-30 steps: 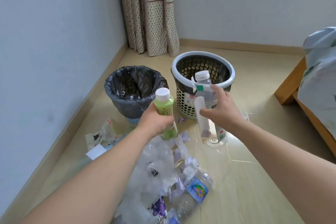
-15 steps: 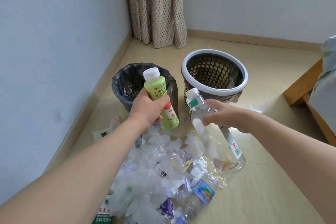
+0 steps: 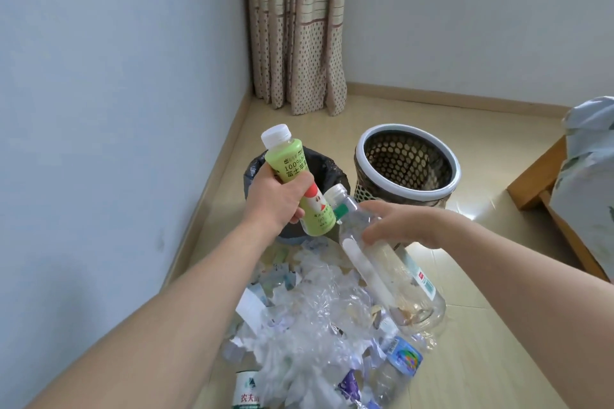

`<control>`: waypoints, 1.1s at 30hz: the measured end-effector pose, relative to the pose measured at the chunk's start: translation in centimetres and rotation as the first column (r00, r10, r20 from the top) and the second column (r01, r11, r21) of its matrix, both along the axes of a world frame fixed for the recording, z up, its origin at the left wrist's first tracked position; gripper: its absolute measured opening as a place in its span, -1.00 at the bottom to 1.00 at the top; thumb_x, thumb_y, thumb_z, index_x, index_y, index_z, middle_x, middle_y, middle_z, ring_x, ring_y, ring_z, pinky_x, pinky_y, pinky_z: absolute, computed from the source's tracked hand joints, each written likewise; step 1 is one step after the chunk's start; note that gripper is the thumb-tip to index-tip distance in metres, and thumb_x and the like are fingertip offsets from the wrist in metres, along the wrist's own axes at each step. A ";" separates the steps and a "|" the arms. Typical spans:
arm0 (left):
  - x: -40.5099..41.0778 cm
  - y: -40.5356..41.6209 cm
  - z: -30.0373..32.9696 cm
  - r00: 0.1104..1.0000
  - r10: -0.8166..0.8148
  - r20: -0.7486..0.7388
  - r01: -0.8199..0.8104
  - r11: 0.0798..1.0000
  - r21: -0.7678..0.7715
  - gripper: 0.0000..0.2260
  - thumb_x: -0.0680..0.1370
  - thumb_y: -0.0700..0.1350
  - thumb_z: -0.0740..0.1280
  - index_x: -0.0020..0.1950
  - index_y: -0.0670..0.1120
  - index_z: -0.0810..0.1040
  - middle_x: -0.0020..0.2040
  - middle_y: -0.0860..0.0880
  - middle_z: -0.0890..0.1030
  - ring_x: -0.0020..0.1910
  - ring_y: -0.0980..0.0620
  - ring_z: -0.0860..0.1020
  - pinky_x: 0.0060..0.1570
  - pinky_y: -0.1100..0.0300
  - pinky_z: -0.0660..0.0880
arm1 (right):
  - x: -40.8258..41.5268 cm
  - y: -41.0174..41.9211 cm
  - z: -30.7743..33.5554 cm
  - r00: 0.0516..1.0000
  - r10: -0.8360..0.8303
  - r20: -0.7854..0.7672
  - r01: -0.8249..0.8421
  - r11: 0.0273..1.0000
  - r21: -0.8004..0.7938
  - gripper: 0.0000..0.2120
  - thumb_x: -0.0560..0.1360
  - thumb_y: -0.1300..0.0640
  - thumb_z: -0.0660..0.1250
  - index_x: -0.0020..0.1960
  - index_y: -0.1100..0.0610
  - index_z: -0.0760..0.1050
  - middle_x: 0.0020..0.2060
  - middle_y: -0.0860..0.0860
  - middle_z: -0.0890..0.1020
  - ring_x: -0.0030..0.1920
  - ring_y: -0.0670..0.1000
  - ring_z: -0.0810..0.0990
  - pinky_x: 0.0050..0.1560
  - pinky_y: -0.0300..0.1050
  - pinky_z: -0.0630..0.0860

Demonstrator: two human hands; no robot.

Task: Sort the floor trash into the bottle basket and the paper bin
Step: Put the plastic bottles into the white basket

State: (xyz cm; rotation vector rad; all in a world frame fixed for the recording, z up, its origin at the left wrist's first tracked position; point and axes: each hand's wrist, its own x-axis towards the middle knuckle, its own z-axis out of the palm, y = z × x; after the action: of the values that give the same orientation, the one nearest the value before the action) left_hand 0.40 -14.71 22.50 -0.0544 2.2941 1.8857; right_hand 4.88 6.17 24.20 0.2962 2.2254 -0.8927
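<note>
While my left hand [image 3: 279,199] grips the green juice bottle [image 3: 300,186] around its middle, cap tilted up and to the left, my right hand [image 3: 398,226] curls over the upper part of a clear plastic bottle [image 3: 382,262], which slants with its white cap near the green bottle's base and its bottom down toward the floor. Both bottles are held up in front of the two containers. Behind my left hand sits the paper bin [image 3: 325,166], lined with a black bag and mostly hidden by the green bottle. To its right, just beside it, stands the bottle basket [image 3: 455,176], dark perforated mesh with a pale rim. Below my arms, the floor trash [image 3: 309,319] lies in a heap: crumpled clear plastic, torn paper scraps, a bottle with a colourful blue label [image 3: 400,359] and another bottle with a green-and-white label [image 3: 247,388] at the lower edge. A patterned curtain [image 3: 299,30] hangs in the corner, and a wooden bed frame [image 3: 545,183] shows at the right.
</note>
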 end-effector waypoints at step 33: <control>3.5 11.5 -10.5 0.895 0.444 -0.033 -0.439 0.869 -0.229 -0.76 0.34 0.04 0.39 -0.10 -0.06 0.54 -0.40 -0.01 0.62 -0.52 0.02 0.57 -0.42 0.14 0.57 | -7.3 12.2 -9.5 0.861 0.470 0.196 -0.450 0.882 -0.140 -0.40 0.35 0.20 0.39 0.34 -0.15 0.37 0.17 0.02 0.56 0.15 0.07 0.57 0.29 0.28 0.43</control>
State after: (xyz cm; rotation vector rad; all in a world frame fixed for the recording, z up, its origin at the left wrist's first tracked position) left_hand 3.92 -3.19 12.00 -0.6842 2.6458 1.7649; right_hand -2.38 18.38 14.66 -0.1719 1.9163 -0.6546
